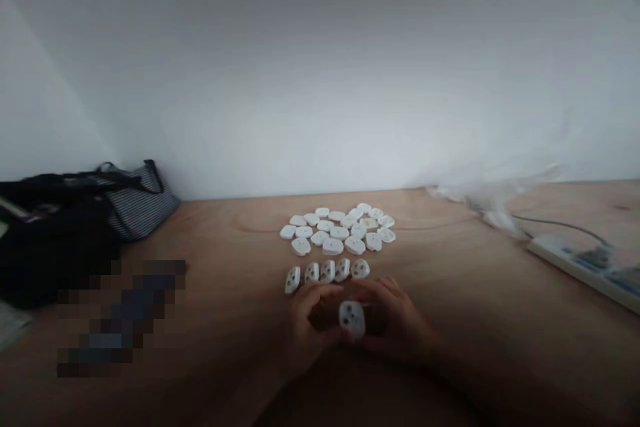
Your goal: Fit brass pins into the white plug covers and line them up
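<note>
Low in front of me, a small white rounded piece with dark round holes in its face, like a socket adapter (352, 319), is held upright between my hands. My right hand (400, 323) curls around its right side, fingers and thumb bent. On the other side, my left hand (307, 327) is curved, with its thumb at the piece's lower left edge and its index finger arched above. Just beyond my fingertips stands a short row of similar white pieces (327, 271), their holed faces showing. Farther back lies a loose cluster of white pieces (339, 233).
To the right, a white power strip (575, 263) with a dark cable lies by crumpled clear plastic (493, 203). A black bag (55, 233) and a striped bag (137, 197) sit on the left, behind a blurred-out dark object (130, 313). A wall closes the wooden table's (225, 247) far side.
</note>
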`<state>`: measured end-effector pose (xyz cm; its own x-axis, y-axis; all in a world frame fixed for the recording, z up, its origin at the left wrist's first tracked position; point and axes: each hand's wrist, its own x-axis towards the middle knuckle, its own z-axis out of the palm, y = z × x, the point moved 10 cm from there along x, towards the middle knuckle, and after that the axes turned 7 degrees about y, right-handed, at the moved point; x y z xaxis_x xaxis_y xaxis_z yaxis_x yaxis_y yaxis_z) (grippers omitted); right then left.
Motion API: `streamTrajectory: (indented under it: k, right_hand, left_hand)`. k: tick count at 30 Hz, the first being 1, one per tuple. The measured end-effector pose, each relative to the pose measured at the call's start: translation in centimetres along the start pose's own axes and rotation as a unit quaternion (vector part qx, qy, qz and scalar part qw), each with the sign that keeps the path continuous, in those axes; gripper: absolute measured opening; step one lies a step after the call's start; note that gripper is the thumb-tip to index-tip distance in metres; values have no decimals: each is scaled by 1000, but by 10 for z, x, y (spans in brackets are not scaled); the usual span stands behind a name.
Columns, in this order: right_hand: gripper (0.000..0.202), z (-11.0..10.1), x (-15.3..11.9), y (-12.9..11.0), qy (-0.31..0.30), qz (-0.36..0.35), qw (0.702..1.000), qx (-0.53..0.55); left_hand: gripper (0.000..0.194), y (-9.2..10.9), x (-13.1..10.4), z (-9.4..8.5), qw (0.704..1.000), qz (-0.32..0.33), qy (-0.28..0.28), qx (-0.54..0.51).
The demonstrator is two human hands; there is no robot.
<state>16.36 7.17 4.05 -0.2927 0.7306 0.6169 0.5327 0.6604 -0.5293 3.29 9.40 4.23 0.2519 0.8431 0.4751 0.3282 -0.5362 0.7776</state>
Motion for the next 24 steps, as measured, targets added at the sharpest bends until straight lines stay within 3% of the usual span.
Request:
streamTrajectory:
  k: [5,10,13,15,20,24]
  right_hand:
    - [82,2,-1,10,-12,23,1000,-4]
    - [87,5,-1,11,-22,23,999,39]
    - [95,2,-2,10,-34,16,997,62]
    - [83,-3,-3,16,-30,34,998,42]
    - [18,-4,-5,38,-37,116,992,-17]
    - [12,3,-4,38,-34,112,993,-2]
  left_hand:
    - [67,3,-4,14,994,21,-96,40]
    - [58,11,-6,18,991,41,-105,76]
    - [55,9,-4,11,993,31,-80,78]
    - [53,5,-3,6,995,21,-54,78]
    - [55,-2,-3,4,998,1,-41,53]
    - [56,-3,-4,5,997,2,-44,56]
